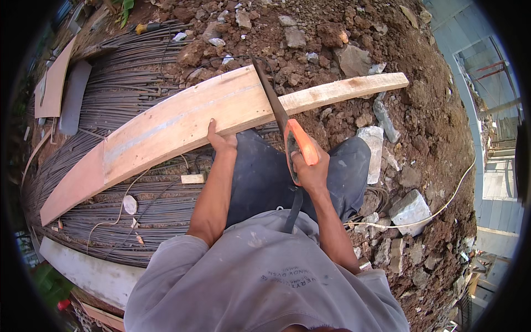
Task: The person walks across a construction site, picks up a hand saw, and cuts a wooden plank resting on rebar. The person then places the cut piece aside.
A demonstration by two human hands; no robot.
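A long, pale wooden board [182, 113] lies slantwise across the view in front of my knees. My left hand [223, 142] grips its near edge, thumb on the top face and the other fingers hidden below. In my right hand [313, 170] is the orange handle of a handsaw [275, 100]. Its dark blade points away from me and lies along the right end of the wide board; whether the teeth are in the wood I cannot tell. A narrower timber [345, 91] sticks out to the right from beyond the blade.
Many thin steel bars [127, 77] cover the ground at left. Brown soil with rubble [354, 60] spreads ahead and right, with a broken concrete block [410, 212] and a pale cable [442, 208]. Sheet pieces [56, 83] stand at far left; a yellow-handled tool [147, 27] lies beyond the bars.
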